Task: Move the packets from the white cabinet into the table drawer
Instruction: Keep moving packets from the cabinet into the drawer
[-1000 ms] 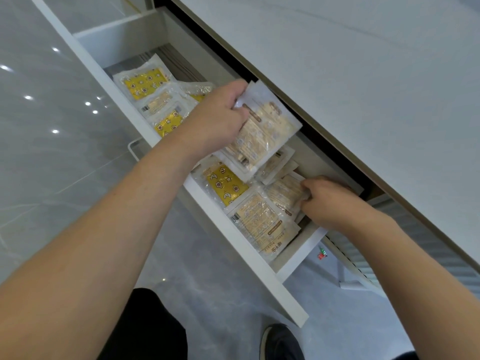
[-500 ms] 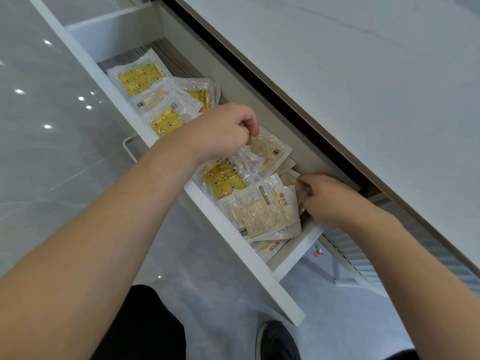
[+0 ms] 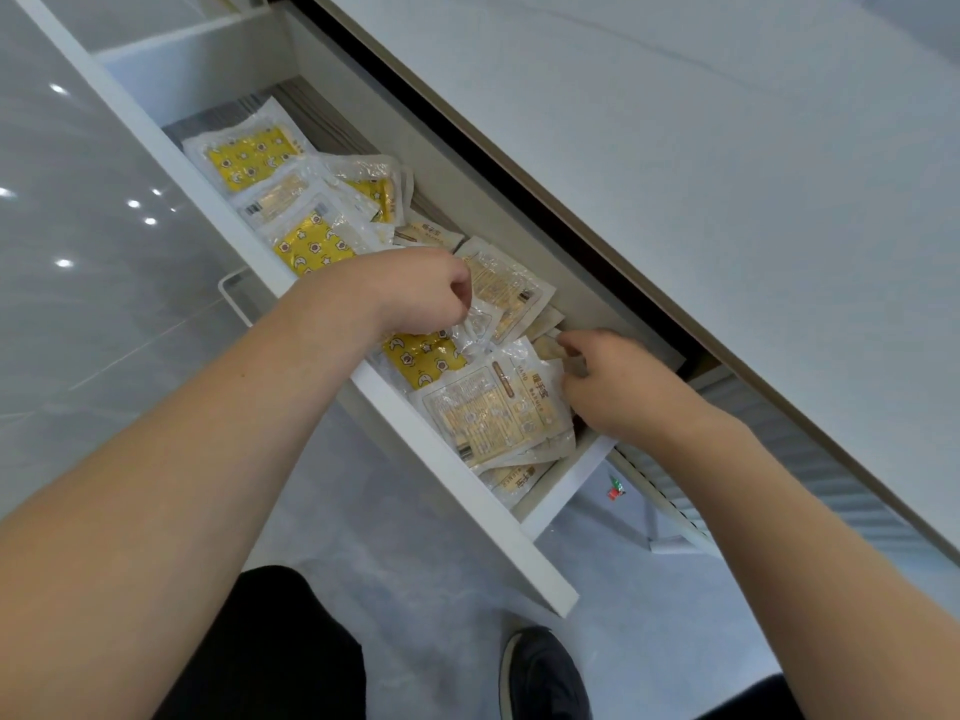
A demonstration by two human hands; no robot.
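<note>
The white table drawer (image 3: 459, 488) is pulled out under the tabletop and holds several flat plastic packets, some yellow-patterned (image 3: 249, 155) and some beige. My left hand (image 3: 415, 289) hangs over the middle of the drawer, its curled fingers pinching the crumpled clear edge of a packet (image 3: 479, 324). My right hand (image 3: 615, 389) is at the drawer's near end, with thumb and curled fingers on the right edge of the top beige packet (image 3: 491, 410). The white cabinet is out of view.
The pale tabletop (image 3: 701, 174) overhangs the back of the drawer. A glossy grey floor lies on the left. Below are my dark trousers and a black shoe (image 3: 540, 678). A small red and green object (image 3: 616, 491) lies on the floor beside a white ribbed panel.
My left hand brought a beige packet down from above the drawer onto the near-end pile and now holds only a clear edge. My right hand stayed at the near end, shifting along the packets.
</note>
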